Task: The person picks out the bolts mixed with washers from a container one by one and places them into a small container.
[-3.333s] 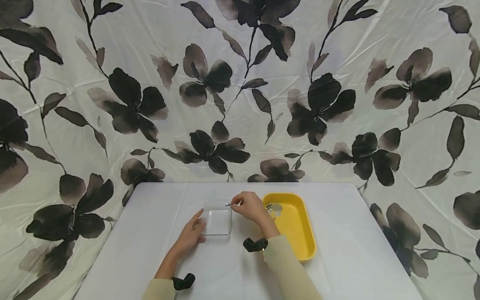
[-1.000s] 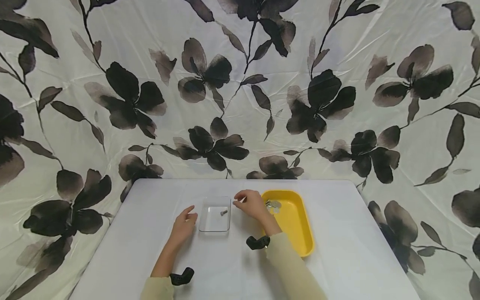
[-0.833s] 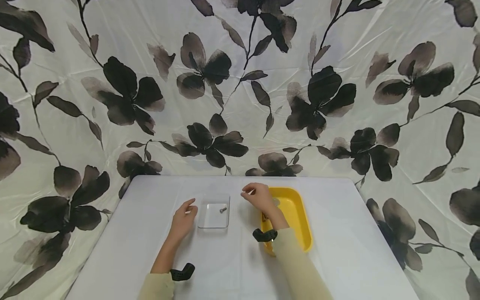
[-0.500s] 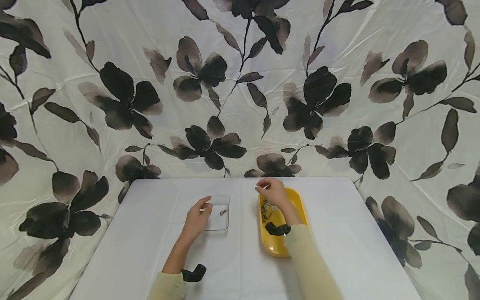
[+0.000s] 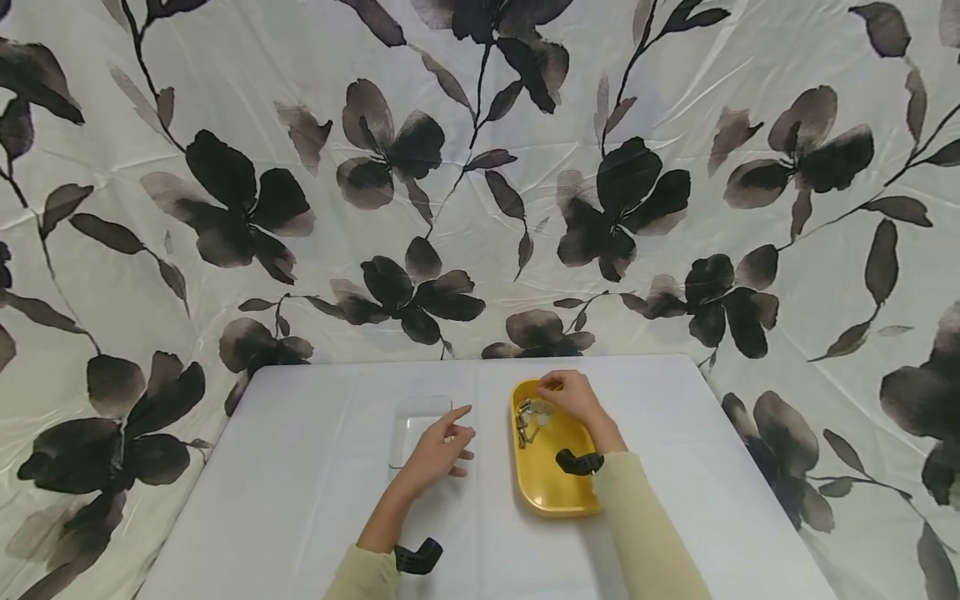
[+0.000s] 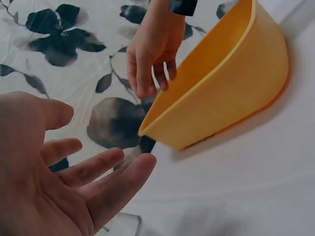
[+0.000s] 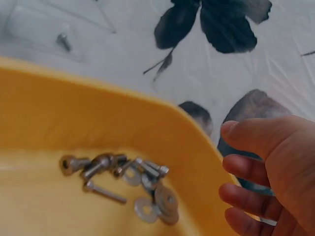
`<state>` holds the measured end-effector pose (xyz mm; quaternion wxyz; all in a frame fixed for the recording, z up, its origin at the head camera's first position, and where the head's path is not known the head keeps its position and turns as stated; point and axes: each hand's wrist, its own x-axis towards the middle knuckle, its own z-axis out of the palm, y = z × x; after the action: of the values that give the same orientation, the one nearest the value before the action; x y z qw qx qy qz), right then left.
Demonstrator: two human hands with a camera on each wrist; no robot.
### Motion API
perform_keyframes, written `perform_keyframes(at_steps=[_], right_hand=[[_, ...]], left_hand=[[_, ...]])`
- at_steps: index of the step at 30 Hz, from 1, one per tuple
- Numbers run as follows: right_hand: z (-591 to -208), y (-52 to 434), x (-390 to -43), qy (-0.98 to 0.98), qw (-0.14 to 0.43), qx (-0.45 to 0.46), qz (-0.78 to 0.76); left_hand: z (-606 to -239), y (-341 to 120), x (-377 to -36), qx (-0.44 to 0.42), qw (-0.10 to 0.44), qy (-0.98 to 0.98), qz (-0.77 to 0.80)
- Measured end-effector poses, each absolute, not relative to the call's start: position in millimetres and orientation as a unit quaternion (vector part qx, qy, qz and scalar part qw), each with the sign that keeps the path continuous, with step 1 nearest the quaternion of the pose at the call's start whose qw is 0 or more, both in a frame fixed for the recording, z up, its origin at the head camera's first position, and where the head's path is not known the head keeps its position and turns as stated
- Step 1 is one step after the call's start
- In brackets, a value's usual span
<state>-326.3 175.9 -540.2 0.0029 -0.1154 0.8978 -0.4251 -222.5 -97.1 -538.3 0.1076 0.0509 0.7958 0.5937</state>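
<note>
My left hand (image 5: 438,450) hovers over the right side of a small clear plastic box (image 5: 405,429), fingers spread and holding nothing. It hides much of the box in the head view. A single bolt (image 7: 64,42) lies in that box, seen in the right wrist view. Above the far end of a yellow tray (image 5: 558,496) is my right hand (image 5: 573,396), with thumb and fingers apart and bent loosely, nothing between them. Inside the tray, socket-head bolts (image 7: 106,191) and flat washers (image 7: 146,210) lie in a loose pile near the far end.
Both stand on a white table (image 5: 300,500), the box left of the tray. The tray has raised walls and rounded corners. A white floral cloth (image 5: 525,200) hangs behind the table. Each wrist wears a black camera mount (image 5: 418,557).
My right hand has let go of a bolt in the clear box and moved right to the tray. My left hand released the box's side and swung right, over it.
</note>
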Motion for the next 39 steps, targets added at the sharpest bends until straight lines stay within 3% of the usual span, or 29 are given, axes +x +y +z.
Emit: perform_keyframes(at_steps=[11,20,27,39], right_hand=[[-572.5,184.9,-317.4,0.904,0.046,-0.087,-0.415],[-582.3,182.1,-314.3,0.906,0.085,-0.114,-0.398],[-585.0,181.6,-309.1,0.896,0.143,-0.121,-0.403],[-590.8,179.1,-307.6,0.912,0.150,-0.132,-0.358]], left_hand=[[-571.6,-63.0,-213.9,0.026,0.168,0.766,0.620],[-593.7,-46.5,-212.4,0.014,0.200,0.737,0.645],[-598.4,-35.1,-206.3,0.042,0.200,0.706,0.678],[-601.7,-32.6,-199.6,0.042,0.205,0.676,0.707]])
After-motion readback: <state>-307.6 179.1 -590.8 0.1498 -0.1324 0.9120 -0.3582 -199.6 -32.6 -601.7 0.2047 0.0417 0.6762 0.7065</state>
